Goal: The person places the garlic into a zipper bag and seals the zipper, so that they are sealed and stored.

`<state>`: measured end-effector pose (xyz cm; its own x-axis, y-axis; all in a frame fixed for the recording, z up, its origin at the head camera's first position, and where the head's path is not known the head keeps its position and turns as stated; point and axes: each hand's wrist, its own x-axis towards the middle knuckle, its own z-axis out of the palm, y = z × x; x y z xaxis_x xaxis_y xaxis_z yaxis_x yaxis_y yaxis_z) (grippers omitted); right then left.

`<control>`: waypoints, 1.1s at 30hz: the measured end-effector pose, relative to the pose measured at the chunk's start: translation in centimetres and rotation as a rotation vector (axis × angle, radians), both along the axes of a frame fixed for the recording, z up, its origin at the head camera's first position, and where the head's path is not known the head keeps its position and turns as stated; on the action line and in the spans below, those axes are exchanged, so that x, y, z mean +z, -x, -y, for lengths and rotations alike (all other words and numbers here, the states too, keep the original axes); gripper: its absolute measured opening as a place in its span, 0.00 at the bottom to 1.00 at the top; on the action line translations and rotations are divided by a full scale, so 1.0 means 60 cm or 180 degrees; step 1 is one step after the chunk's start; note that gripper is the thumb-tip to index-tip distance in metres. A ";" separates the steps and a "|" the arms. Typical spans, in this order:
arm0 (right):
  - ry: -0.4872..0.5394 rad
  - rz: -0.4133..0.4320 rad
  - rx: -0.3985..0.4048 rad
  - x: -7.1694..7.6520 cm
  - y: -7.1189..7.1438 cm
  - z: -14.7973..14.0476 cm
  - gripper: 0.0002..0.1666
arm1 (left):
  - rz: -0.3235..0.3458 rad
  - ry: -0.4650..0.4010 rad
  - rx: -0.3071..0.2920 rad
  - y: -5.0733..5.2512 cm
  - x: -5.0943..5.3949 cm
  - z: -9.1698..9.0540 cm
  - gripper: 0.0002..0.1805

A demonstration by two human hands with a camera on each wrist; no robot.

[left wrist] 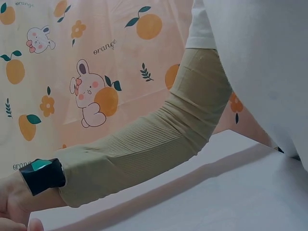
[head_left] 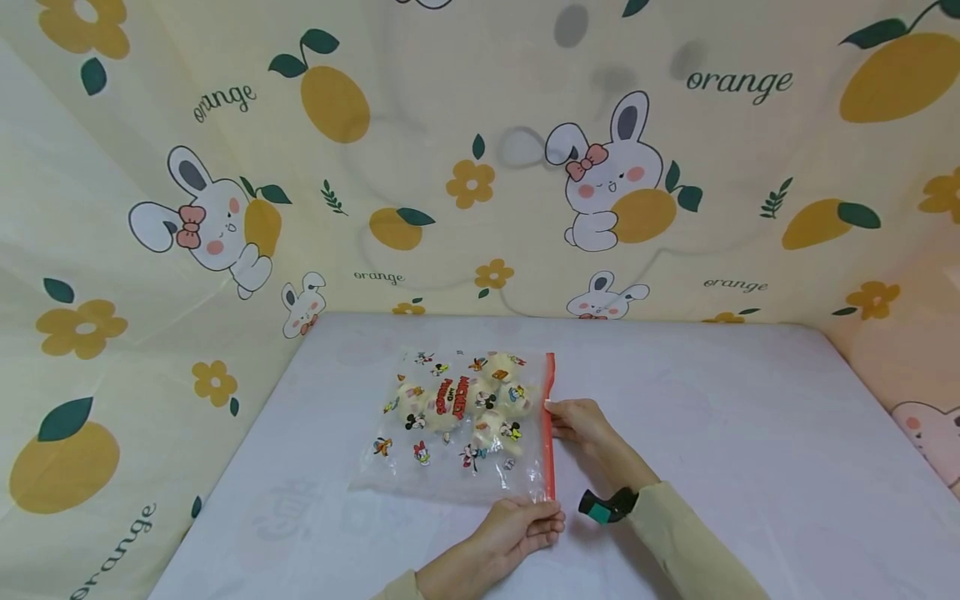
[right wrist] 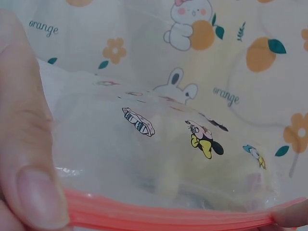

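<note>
A clear zip bag [head_left: 468, 483] printed with cartoon figures lies on the white table, its red zip strip [head_left: 550, 467] towards the right. Inside are several pale cream, rounded things [head_left: 495, 427]; their kind is unclear through the print. My left hand [head_left: 506, 537] pinches the near end of the strip. Farther along it, my right hand [head_left: 588, 429] pinches the strip around its middle. In the right wrist view, the red strip [right wrist: 168, 219] runs between a large thumb [right wrist: 41, 192] at the left and a fingertip [right wrist: 291, 214] at the right. Whether the zip is sealed cannot be seen.
The white tabletop [head_left: 720, 433] extends on both sides of the bag. Behind and beside it hangs a cream cloth [head_left: 450, 108] printed with rabbits and oranges. A black band [head_left: 618, 504] with a green patch is on my right wrist, by the beige sleeve [head_left: 690, 542].
</note>
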<state>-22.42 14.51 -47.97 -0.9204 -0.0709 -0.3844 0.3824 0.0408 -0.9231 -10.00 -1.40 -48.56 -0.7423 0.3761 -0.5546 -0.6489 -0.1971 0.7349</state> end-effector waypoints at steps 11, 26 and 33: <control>-0.0268 0.0265 -0.0172 0.005 0.013 0.011 0.21 | -0.0025 -0.0006 -0.0002 0.001 -0.002 -0.001 0.15; -0.0228 0.0252 -0.0201 0.001 0.019 0.011 0.21 | -0.0037 -0.0059 0.0020 -0.001 0.002 -0.001 0.15; -0.0368 0.0233 -0.0198 0.000 0.023 0.008 0.22 | -0.0067 -0.0081 0.0023 -0.002 0.002 -0.001 0.15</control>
<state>-23.79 14.01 -47.98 -0.8909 0.0339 -0.4529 0.4535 0.1194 -0.8832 -9.88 -1.36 -48.44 -0.7565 0.3844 -0.5292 -0.6319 -0.2206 0.7430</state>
